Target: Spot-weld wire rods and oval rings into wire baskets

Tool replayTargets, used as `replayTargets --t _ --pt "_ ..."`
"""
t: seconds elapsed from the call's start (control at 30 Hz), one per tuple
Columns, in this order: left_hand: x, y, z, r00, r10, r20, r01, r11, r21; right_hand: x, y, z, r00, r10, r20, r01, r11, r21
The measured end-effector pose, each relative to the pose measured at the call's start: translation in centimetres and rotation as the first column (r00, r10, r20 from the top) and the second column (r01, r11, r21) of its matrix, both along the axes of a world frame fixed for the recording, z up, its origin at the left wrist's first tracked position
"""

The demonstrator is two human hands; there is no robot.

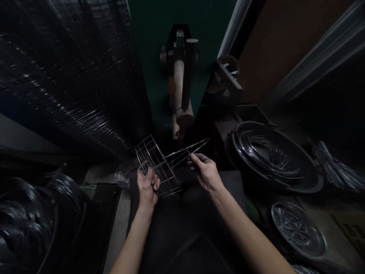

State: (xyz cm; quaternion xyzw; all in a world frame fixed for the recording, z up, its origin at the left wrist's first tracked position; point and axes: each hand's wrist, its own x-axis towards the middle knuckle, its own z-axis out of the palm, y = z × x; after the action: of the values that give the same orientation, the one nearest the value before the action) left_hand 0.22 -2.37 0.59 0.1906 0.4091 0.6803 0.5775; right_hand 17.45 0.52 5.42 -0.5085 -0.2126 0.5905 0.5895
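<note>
A small wire basket point(159, 164) of thin crossed metal rods is tilted in front of me, below the machine. My left hand point(148, 180) grips its left side, thumb and fingers closed on the wires. A long narrow wire loop point(196, 144) reaches from the basket's right side up to the right. My right hand point(205, 169) pinches the loop near its middle, with thumb and forefinger closed. Whether the loop is joined to the basket cannot be made out.
Ahead stands a green machine point(151, 76) with thick metal electrode arms point(182, 87). Stacked wire mesh point(94, 121) rises at left, above bundled wire rings point(25, 213). At right are a basin point(316, 184) of wire hoops, a bundle of rods point(339, 167) and a bowl point(321, 243) of small metal pieces.
</note>
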Motion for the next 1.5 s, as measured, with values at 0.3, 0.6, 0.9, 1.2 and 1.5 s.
replayTargets --t 0.3,0.6,0.9,1.2,1.5 --pt "0.0 0.5 0.5 0.999 0.032 0.033 -0.030 0.999 -0.046 -1.3 0.8 1.5 0.990 -0.051 -0.132 0.030 0.987 -0.157" --pt "0.0 1.0 0.9 0.996 0.047 0.071 -0.040 0.994 -0.106 -1.7 1.7 1.6 0.991 -0.073 -0.112 0.056 0.987 -0.152" --pt "0.1 1.8 2.0 0.997 0.064 0.048 -0.057 0.989 -0.138 -2.2 2.8 2.1 0.989 -0.091 -0.115 0.071 0.984 -0.162" --pt "0.0 1.9 2.6 0.996 0.074 0.059 -0.064 0.986 -0.154 -1.9 2.1 2.4 0.988 -0.062 -0.142 0.035 0.982 -0.183" --pt "-0.3 3.4 2.7 0.994 0.089 0.066 -0.079 0.987 -0.141 0.1 0.6 2.4 0.995 -0.071 -0.077 0.057 0.984 -0.170"
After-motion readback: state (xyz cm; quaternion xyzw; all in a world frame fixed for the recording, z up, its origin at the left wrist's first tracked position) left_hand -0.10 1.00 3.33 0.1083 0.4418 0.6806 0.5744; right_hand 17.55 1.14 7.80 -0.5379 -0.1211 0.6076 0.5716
